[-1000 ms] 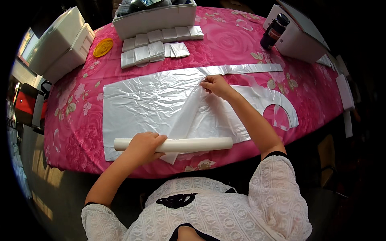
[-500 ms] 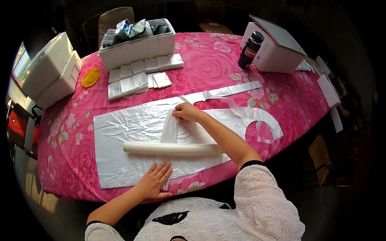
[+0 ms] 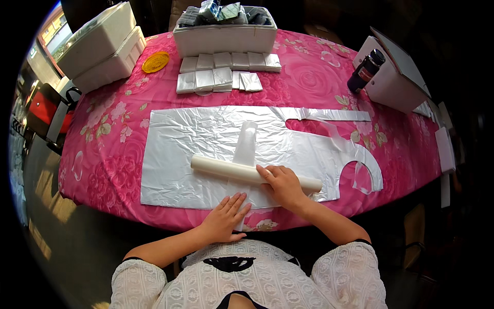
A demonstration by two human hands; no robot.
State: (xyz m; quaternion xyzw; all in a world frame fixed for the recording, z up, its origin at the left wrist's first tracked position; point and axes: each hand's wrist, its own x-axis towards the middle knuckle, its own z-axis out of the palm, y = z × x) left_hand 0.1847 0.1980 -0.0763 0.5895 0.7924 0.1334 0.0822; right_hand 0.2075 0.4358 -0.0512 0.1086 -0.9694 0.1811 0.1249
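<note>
A thin, silvery-white plastic apron (image 3: 175,154) lies spread on the table, creased, its neck loop (image 3: 371,165) toward the right. A folded translucent strip (image 3: 246,141) crosses its middle. Over the strip lies a long white tube (image 3: 221,167), slightly slanted, its right end nearer me. My right hand (image 3: 283,188) closes over the tube right of its middle; the undersides of the fingers are hidden. My left hand (image 3: 225,216) rests flat with fingers stretched, on the strip's near end at the apron's front edge, holding nothing.
Folded silvery packets (image 3: 221,77) lie in rows beyond the apron, before a white foam box (image 3: 226,41) of packages. Stacked foam boxes (image 3: 110,62) and a yellow disc (image 3: 155,62) are at the left. A dark flask (image 3: 366,72) stands beside a white box (image 3: 391,85) at the right.
My right hand has let go of the raised strip and come back onto the tube, which now slants. The strip lies down on the apron. My left hand stays flat. The view has shifted.
</note>
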